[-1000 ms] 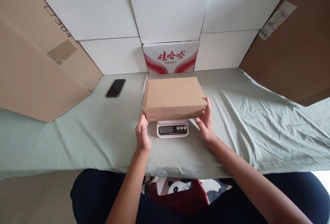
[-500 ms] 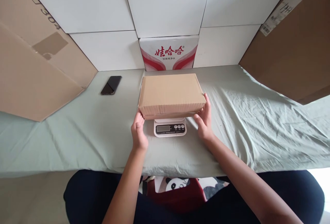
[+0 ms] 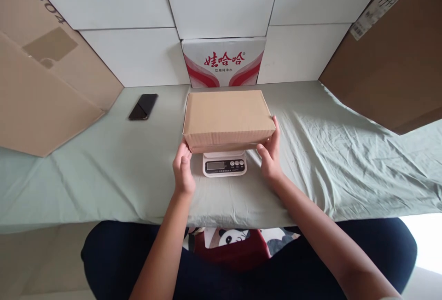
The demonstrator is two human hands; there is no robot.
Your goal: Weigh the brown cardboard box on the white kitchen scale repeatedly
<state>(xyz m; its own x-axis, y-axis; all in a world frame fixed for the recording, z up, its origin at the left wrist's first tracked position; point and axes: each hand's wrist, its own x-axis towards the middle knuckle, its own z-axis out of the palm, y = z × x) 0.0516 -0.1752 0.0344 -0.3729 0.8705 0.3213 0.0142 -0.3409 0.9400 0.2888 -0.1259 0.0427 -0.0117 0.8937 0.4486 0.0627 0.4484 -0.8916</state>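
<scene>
A plain brown cardboard box (image 3: 228, 118) sits over a small white digital scale (image 3: 224, 166), whose dark display and round buttons show below the box's front edge. My left hand (image 3: 183, 171) touches the box's front left corner with its fingertips. My right hand (image 3: 269, 152) cups the front right corner, fingers up along the side. Both hands grip the box from its two ends.
A black phone (image 3: 143, 106) lies at the back left of the pale green cloth (image 3: 103, 171). A white carton with red lettering (image 3: 223, 63) stands behind the box. Large brown cardboard sheets lean at the left (image 3: 44, 83) and right (image 3: 390, 70).
The view has tilted a little, so everything sits slightly higher and further left in the picture. Hands and box keep the same hold on the scale.
</scene>
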